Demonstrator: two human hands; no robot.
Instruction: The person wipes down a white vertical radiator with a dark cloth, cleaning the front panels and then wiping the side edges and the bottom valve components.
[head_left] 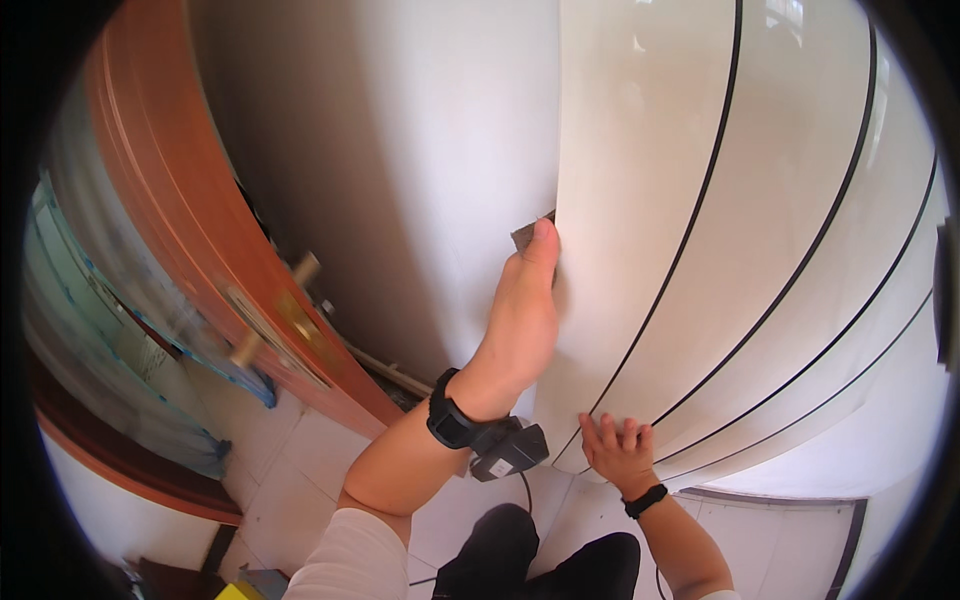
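My left hand [528, 285] is raised at the left edge of a glossy cream panel [640, 180] with dark vertical grooves. Its thumb presses on a small greyish-brown flat piece [524, 236], whose exact kind I cannot make out. Most of that hand's fingers are hidden at the panel's edge. Lower down, my right hand [618, 452] lies against the bottom part of the panel with its fingers spread, holding nothing. A black strap with a small dark device [508, 450] sits on my left wrist, and a black band [645, 502] is on my right.
An orange-brown wooden door [190, 200] with a lever handle [250, 345] stands at the left. Behind the panel's edge runs a white wall [460, 130]. Clear plastic sheeting [130, 330] hangs beyond the door. Pale tiles [300, 450] cover the floor, where a black cable lies.
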